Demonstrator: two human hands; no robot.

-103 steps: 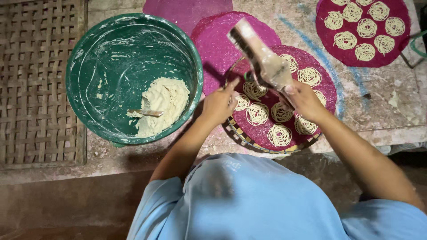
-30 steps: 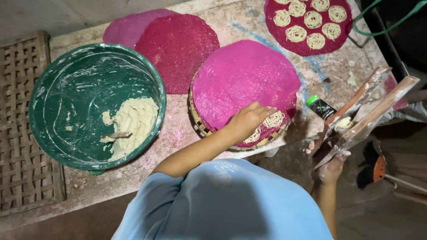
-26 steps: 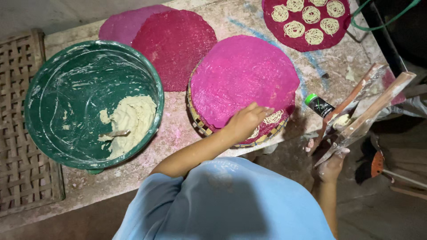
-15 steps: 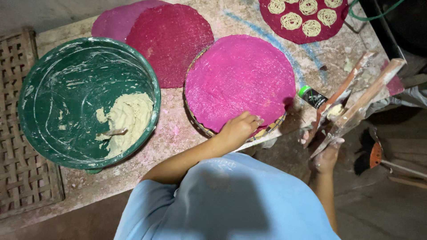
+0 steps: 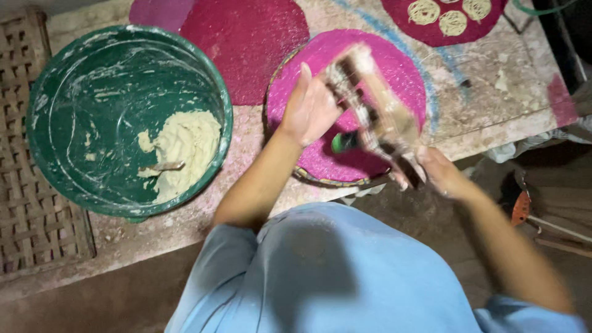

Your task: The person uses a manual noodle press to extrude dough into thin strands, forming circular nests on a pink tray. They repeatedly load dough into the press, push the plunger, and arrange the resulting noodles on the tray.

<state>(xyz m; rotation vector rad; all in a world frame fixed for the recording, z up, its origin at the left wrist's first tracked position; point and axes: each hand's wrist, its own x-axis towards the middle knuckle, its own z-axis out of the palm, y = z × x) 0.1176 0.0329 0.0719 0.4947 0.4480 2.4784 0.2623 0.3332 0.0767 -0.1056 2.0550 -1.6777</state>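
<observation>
A worn, flour-dusted table (image 5: 493,92) is being used as the work surface. On its left side a large green tub (image 5: 80,80) is being occupied by a lump of pale dough (image 5: 185,151), in which a small stick (image 5: 161,166) is lying. Beside the tub, a dark red round mat (image 5: 246,43) is lying flat, and just right of it a bright pink round mat (image 5: 394,80) is resting on a woven tray whose rim (image 5: 320,180) is showing at the near edge. At the far right, another red mat (image 5: 431,34) is carrying coils of pressed noodle (image 5: 453,21).

Above the pink mat, a long wooden noodle press (image 5: 376,114), blurred and smeared with dough, is being held tilted. Its lower end is being gripped by the right hand (image 5: 441,172), fingers curled around the handles. The left hand (image 5: 311,108) is being held against the press's upper part, fingers straight and pressed together.
</observation>
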